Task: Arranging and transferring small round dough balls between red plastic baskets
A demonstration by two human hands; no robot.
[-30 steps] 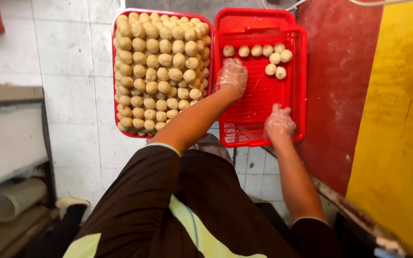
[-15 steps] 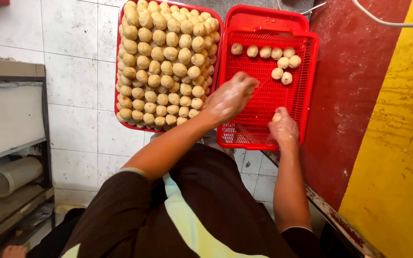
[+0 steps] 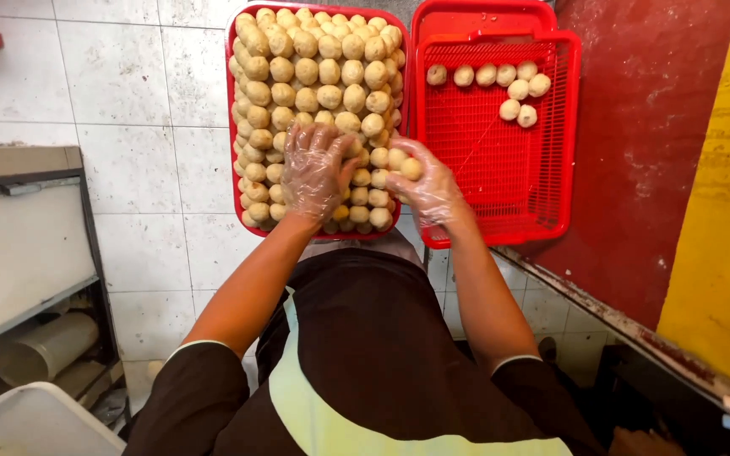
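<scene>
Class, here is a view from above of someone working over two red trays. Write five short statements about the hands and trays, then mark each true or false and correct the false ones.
1. Both hands wear clear plastic gloves. True.
2. The left hand rests on the dough balls in the left tray. True.
3. The right tray is packed full. False: it holds only seven balls near its far edge.
4. The right hand is empty. False: it holds a dough ball.
5. The trays are blue. False: both are red.
</scene>
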